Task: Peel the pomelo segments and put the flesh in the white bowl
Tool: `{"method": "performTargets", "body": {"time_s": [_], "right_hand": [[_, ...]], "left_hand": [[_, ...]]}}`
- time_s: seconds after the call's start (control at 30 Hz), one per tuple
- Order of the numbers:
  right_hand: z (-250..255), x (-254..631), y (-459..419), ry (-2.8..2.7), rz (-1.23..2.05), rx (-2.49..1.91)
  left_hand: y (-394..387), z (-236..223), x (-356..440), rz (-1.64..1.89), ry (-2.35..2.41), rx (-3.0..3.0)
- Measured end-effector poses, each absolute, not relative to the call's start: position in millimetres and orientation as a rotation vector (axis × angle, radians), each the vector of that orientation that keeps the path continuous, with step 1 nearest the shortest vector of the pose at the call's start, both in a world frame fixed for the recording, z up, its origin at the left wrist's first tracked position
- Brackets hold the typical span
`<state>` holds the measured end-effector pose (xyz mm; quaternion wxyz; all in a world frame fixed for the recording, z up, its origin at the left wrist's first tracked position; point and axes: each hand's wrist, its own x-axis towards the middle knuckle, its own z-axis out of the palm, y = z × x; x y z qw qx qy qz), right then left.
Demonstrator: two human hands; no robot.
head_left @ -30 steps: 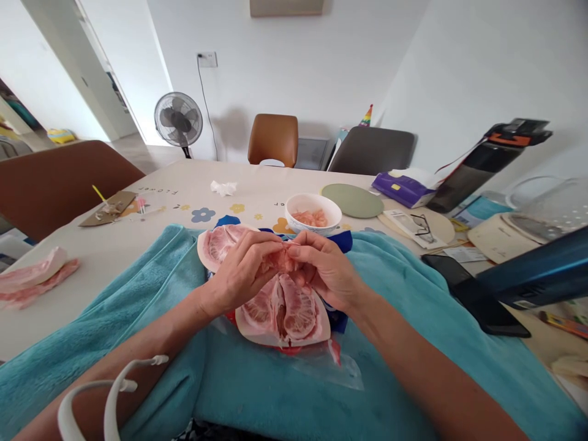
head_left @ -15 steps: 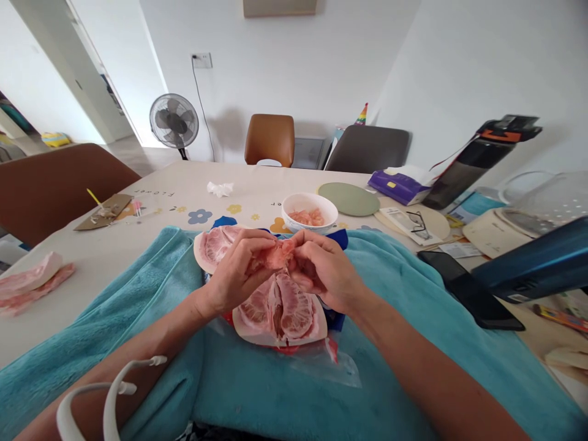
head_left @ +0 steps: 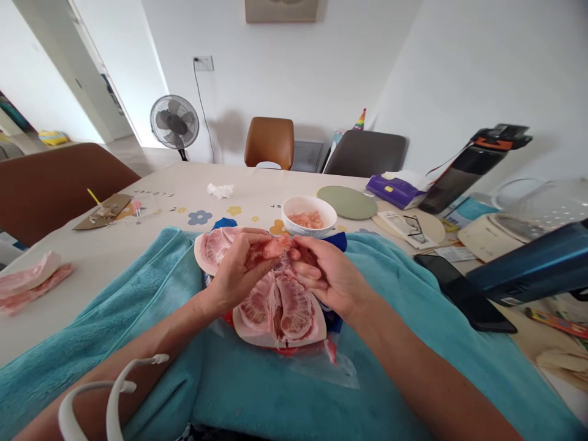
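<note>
My left hand (head_left: 241,267) is closed around a pink pomelo segment (head_left: 277,246), its flesh showing between thumb and fingers. My right hand (head_left: 328,269) pinches the near end of the same segment, fingers curled; the exact fingertip contact is partly hidden. Below both hands lies a cut pomelo piece (head_left: 301,309) with thick pale rind and pink segments facing up. Another pomelo piece (head_left: 214,250) sits behind my left hand. Just beyond my hands, a white bowl (head_left: 321,209) holds loose pink pulp (head_left: 305,219).
A teal blanket (head_left: 390,306) covers the table's near side. Peeled rind (head_left: 34,278) lies at left. On the right are a phone (head_left: 463,294), a blue bottle (head_left: 533,260), glasses (head_left: 415,228), a purple tissue pack (head_left: 395,191) and a green mat (head_left: 348,202).
My right-hand fingers have shifted slightly on the segment, and whitish membrane shows more between the hands. The view has tilted a little; the pomelo pieces and bowl stay in place.
</note>
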<state>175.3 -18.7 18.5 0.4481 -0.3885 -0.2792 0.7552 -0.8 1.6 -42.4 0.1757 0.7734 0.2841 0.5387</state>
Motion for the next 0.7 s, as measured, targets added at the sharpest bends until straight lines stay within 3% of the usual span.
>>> {"method": "performTargets", "body": {"time_s": [0.17,0.33,0.5,0.7], "right_hand": [[44.3,192.3,10.9,-1.041,1.383,-0.963],[46.2,212.3,80.0,-1.496,0.723,-1.349],[29.1,221.3,105.8,-1.67,0.619,-1.651],[37.8,214.0,60.4,-1.695,0.517,-1.367]], "left_hand": [[1.4,-44.2,0.4,1.48,0.772,1.998],[2.4,-40.1,0.6,1.44,0.769,1.896],[4.1,-39.7,1.6,1.43,0.734,1.915],[4.5,-39.7,-1.8,1.507,0.753,2.37]]}}
